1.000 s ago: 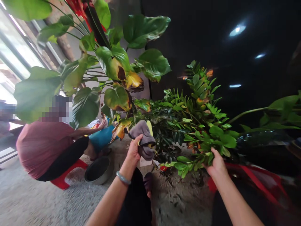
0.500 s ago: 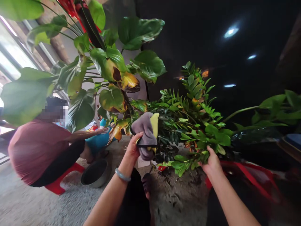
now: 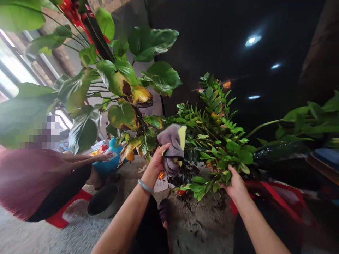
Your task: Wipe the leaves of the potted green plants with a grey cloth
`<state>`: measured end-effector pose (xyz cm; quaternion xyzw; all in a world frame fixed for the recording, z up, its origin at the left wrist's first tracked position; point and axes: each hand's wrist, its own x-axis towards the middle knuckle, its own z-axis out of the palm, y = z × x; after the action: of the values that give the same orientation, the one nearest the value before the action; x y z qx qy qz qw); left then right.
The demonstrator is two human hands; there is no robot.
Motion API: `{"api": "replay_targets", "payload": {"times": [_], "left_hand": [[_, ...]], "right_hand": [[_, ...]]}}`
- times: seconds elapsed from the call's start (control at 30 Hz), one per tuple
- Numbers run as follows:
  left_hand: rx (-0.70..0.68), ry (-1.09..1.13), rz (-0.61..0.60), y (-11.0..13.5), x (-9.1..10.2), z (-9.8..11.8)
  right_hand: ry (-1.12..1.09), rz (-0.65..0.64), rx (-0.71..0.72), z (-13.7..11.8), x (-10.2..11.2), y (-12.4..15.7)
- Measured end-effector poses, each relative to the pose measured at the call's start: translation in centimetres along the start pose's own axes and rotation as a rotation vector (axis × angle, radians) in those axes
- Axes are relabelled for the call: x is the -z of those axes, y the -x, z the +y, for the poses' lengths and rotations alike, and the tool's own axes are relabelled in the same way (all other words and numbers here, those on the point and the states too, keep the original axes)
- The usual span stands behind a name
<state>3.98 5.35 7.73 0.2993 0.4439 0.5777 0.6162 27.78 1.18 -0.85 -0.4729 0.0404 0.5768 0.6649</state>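
Observation:
A grey and yellow cloth with a dark edge is bunched in my left hand, whose fingers are closed on it. A pale bangle sits on that wrist. To the right, my right hand is closed around a leafy plant stem low on the bushy green plant; its fingertips are partly hidden by leaves. The cloth hangs in front of the plant's left side. Above and left of it spreads a big-leaved plant with yellow and brown patches on some leaves.
At left a person in a pink shirt sits on a red stool, hands at a blue object. A dark basin stands on the floor. Dry leaves litter the ground. A red-trimmed bag lies at right.
My left hand has moved slightly right with the cloth. My right hand keeps its hold on the stem. The view has shifted a little, and the seated person's arms have moved.

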Motion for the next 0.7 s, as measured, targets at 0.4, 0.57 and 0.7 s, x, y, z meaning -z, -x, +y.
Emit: {"api": "replay_targets", "payload": {"times": [0.4, 0.57, 0.7], "left_hand": [[0.192, -0.003, -0.081, 0.5, -1.0, -1.2], [0.269, -0.006, -0.016, 0.1, -2.0, -3.0], [0.515, -0.12, -0.148, 2.1, -0.5, -4.2]], "right_hand": [[0.024, -0.026, 0.001, 0.2, 0.7, -0.5], [0.046, -0.066, -0.021, 0.0, 0.9, -0.3], [0.059, -0.096, -0.024, -0.5, 1.6, -0.4]]}}
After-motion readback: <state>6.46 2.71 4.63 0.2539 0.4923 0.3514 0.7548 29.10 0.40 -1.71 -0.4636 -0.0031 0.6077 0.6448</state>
